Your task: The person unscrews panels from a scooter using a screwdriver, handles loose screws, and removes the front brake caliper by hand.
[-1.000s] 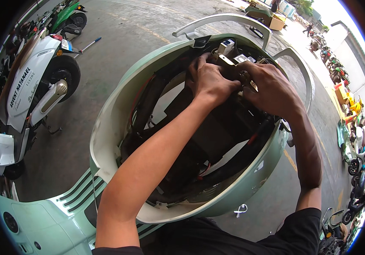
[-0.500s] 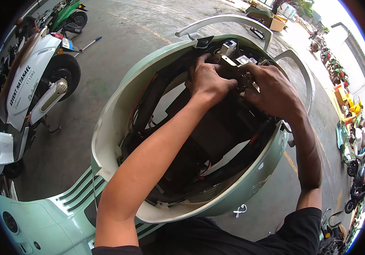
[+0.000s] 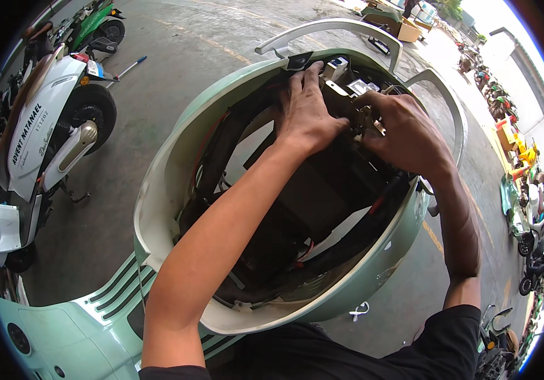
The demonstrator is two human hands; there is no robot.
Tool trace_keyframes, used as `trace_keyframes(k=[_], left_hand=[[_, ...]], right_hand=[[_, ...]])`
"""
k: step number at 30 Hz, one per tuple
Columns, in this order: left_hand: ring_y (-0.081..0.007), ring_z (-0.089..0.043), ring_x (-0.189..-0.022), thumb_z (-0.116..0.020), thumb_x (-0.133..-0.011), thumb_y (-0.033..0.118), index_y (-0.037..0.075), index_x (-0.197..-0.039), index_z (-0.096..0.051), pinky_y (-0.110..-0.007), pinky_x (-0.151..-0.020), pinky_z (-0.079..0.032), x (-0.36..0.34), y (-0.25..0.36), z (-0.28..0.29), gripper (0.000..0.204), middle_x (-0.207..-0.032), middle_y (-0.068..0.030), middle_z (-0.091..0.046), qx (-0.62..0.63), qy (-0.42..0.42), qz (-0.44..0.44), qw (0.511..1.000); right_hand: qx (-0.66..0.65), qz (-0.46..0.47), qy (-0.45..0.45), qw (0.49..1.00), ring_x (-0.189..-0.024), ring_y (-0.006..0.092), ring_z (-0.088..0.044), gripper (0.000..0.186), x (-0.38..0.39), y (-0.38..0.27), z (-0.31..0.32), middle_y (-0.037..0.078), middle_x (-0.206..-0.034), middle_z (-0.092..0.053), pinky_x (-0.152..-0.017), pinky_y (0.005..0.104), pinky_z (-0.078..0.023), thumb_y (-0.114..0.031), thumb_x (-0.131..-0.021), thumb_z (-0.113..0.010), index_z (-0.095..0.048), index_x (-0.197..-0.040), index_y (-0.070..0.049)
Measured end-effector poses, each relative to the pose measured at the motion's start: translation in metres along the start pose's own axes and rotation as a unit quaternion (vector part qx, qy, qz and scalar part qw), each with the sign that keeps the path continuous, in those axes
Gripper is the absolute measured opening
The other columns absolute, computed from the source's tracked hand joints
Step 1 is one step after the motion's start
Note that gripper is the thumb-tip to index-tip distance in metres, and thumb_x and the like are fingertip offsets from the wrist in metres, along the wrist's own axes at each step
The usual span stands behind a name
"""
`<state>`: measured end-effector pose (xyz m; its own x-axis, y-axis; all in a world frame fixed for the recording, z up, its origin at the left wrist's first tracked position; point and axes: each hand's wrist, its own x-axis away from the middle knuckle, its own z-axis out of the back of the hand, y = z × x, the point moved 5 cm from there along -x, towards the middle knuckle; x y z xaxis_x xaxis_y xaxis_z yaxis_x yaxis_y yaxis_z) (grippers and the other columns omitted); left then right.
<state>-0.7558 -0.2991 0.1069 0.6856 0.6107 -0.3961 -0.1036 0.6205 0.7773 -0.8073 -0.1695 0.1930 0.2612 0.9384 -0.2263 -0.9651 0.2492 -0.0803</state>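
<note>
Both my hands reach inside the hollow rear body of a mint-green scooter (image 3: 167,171), at its far end. My left hand (image 3: 310,120) lies against the dark inner frame, its fingers stretched forward and its thumb pointing right. My right hand (image 3: 411,134) has its fingers curled around a small metal latch-like bracket (image 3: 368,119); part of that piece is hidden by the fingers. A pale metal plate (image 3: 337,90) lies between the hands, and a white-and-blue box-shaped part (image 3: 336,67) sits just beyond it. Below them is a dark compartment (image 3: 313,196).
A silver grab rail (image 3: 341,26) curves around the scooter's far end. White (image 3: 50,120) and green (image 3: 94,24) scooters are parked at left. A white tie (image 3: 359,311) lies on the concrete floor. More motorcycles (image 3: 525,244) line the right side; a cardboard box (image 3: 409,30) stands far back.
My left hand's fingers have straightened and spread further forward. My right hand has shifted slightly, showing more of the metal bracket. The view has moved a little.
</note>
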Motion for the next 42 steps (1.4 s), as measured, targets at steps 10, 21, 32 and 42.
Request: trace_keyframes(k=[10, 21, 32, 42], left_hand=[[-0.0383, -0.043, -0.126, -0.082, -0.061, 0.029, 0.010, -0.142, -0.034, -0.044, -0.109, -0.035, 0.001, -0.002, 0.000, 0.096, -0.136, -0.0199, -0.044, -0.025, 0.014, -0.027, 0.999], [-0.0358, -0.051, -0.118, -0.080, -0.062, 0.031, 0.018, -0.129, -0.044, -0.050, -0.100, -0.039, 0.007, 0.013, -0.007, 0.077, -0.126, -0.0140, -0.051, -0.064, 0.042, 0.005, 0.997], [-0.0291, -0.059, -0.111, -0.080, -0.064, 0.029, 0.018, -0.113, -0.054, -0.056, -0.101, -0.033, 0.004, 0.019, -0.003, 0.057, -0.113, -0.0086, -0.062, -0.094, 0.042, -0.052, 0.993], [-0.0294, -0.063, -0.106, -0.075, -0.070, 0.020, 0.015, -0.113, -0.060, -0.046, -0.098, -0.041, 0.001, 0.010, 0.014, 0.045, -0.108, -0.0096, -0.068, -0.030, 0.008, -0.080, 0.996]], right_hand=[[-0.013, 0.018, 0.008, 1.000, -0.086, 0.0354, -0.065, 0.039, 0.001, 0.002, -0.001, 0.018, -0.086, -0.067, -0.081, 0.0424, -0.051, -0.010, -0.068, -0.069, -0.064, -0.106, -0.004], [0.004, 0.024, 0.027, 0.999, -0.093, 0.0416, -0.062, 0.035, 0.005, 0.002, -0.003, 0.025, -0.089, -0.065, -0.085, 0.0462, -0.049, -0.008, -0.069, -0.069, -0.061, -0.101, 0.003], [-0.052, -0.001, 0.037, 0.998, -0.089, 0.0411, -0.062, 0.045, 0.007, 0.009, -0.002, 0.022, -0.088, -0.066, -0.082, 0.0458, -0.049, -0.007, -0.070, -0.067, -0.055, -0.113, -0.004], [-0.022, 0.000, 0.020, 1.000, -0.077, 0.0361, -0.064, 0.033, 0.005, 0.008, 0.001, 0.020, -0.079, -0.064, -0.073, 0.0441, -0.048, -0.010, -0.073, -0.063, -0.058, -0.105, -0.004]])
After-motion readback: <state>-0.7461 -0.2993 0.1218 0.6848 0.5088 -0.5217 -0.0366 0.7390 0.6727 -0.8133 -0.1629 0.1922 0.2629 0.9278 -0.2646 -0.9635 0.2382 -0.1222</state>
